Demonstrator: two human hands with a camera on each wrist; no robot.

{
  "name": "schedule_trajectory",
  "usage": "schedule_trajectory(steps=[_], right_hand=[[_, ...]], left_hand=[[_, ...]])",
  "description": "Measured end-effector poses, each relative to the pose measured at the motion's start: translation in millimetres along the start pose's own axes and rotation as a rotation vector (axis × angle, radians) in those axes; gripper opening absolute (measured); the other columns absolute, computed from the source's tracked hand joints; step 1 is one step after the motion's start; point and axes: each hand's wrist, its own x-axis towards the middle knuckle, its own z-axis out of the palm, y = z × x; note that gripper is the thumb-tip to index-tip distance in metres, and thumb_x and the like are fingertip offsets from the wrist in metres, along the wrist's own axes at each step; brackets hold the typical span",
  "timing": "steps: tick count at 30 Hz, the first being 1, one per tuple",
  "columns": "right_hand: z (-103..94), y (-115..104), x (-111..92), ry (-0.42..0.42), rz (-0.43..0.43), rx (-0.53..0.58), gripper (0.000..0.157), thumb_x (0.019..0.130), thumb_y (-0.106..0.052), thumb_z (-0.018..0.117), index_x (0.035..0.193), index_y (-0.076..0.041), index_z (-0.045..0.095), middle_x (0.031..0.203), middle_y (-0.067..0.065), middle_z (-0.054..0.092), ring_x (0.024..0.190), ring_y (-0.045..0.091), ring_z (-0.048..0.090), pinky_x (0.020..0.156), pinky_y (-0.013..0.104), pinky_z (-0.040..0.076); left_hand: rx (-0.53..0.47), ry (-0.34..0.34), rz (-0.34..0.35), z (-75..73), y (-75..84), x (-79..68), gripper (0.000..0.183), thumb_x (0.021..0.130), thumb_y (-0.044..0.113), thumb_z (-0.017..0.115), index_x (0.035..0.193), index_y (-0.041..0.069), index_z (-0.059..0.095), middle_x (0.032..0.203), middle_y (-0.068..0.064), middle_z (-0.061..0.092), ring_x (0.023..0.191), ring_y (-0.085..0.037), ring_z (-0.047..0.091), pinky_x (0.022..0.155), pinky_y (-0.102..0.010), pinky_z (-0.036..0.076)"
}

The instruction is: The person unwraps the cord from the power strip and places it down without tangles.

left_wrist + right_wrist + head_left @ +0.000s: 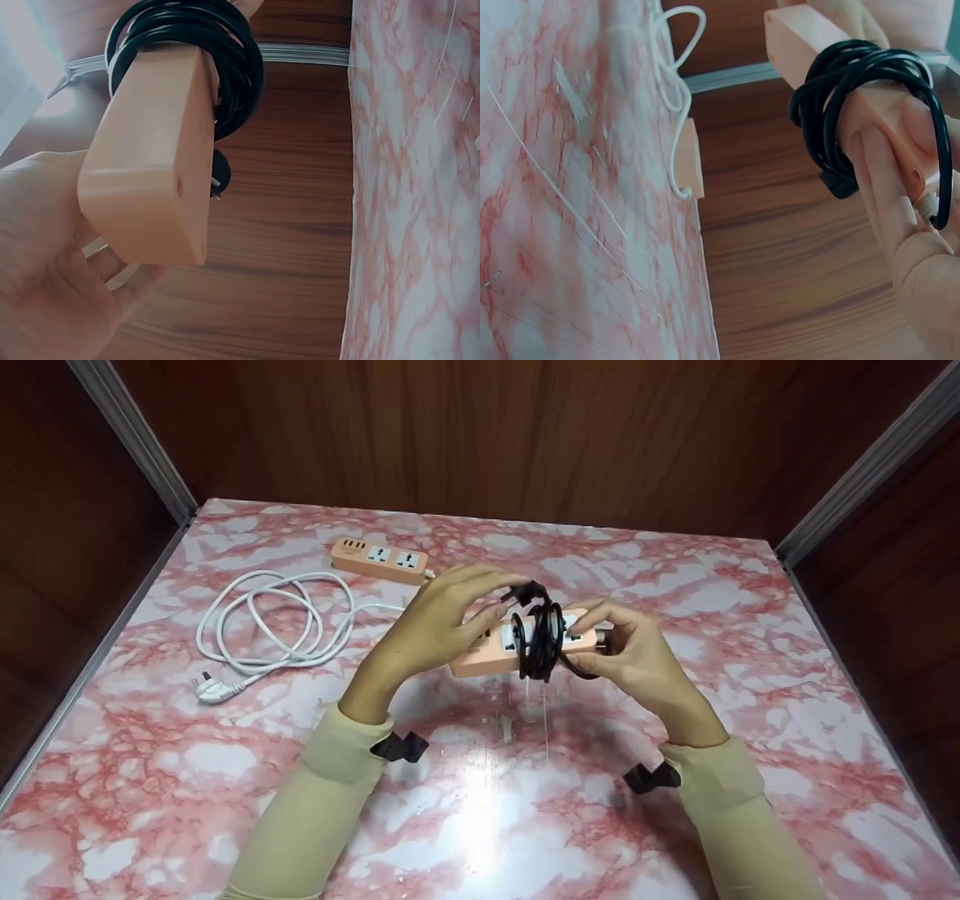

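Observation:
An orange power strip [487, 654] with white sockets is held above the table, its black cord [541, 649] wound in several loops around the middle. My right hand [637, 660] grips its right end, thumb and fingers on opposite sides, beside the cord's exit. On the far side of the strip hangs the cord's black plug [529, 592], prongs leftward. Over the strip's left end is my left hand [442, 619], fingers extended beside the plug and thumb near the prongs. In the left wrist view the strip [142, 150] hides those fingertips; the plug [220, 172] shows beyond it.
A second orange power strip [379, 562] lies at the back left of the marbled table [480, 810]. Its white cord [259, 622] is loosely coiled, with a white plug [216, 688] at the left. Dark wood panels [480, 435] enclose the back and sides.

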Motion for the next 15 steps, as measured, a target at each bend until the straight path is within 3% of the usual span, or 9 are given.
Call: schedule_trajectory(steps=[5,9,15], right_hand=[[-0.9,1.6,1.6,-0.083,-0.044,-0.029,0.027,0.083,0.019,0.079,0.105,0.013,0.064,0.133,0.014,0.065,0.089,0.018,0.074,0.071,0.025,0.061],[-0.2,1.1,1.4,-0.142,-0.04,-0.041,0.026,0.084,0.016,0.081,0.104,0.011,0.065,0.128,0.014,0.066,0.08,0.016,0.071,0.066,0.024,0.059],[2.2,0.7,0.0,-0.151,-0.009,-0.024,0.026,0.084,0.016,0.08,0.104,0.011,0.064,0.127,0.013,0.065,0.077,0.016,0.069,0.065,0.025,0.06]], left_hand=[[0.039,-0.029,0.029,5.1,1.3,0.9,0.038,0.108,0.015,0.063,0.146,0.019,0.066,0.143,-0.001,0.067,0.137,-0.019,0.057,0.117,-0.041,0.043],[0.071,-0.049,0.065,9.1,0.4,1.0,0.036,0.108,0.018,0.064,0.144,0.018,0.068,0.144,-0.002,0.067,0.137,-0.021,0.057,0.119,-0.042,0.039],[0.065,-0.021,0.077,12.9,-0.2,0.9,0.028,0.107,0.023,0.066,0.133,0.017,0.075,0.138,-0.001,0.071,0.133,-0.021,0.06,0.12,-0.041,0.038]])
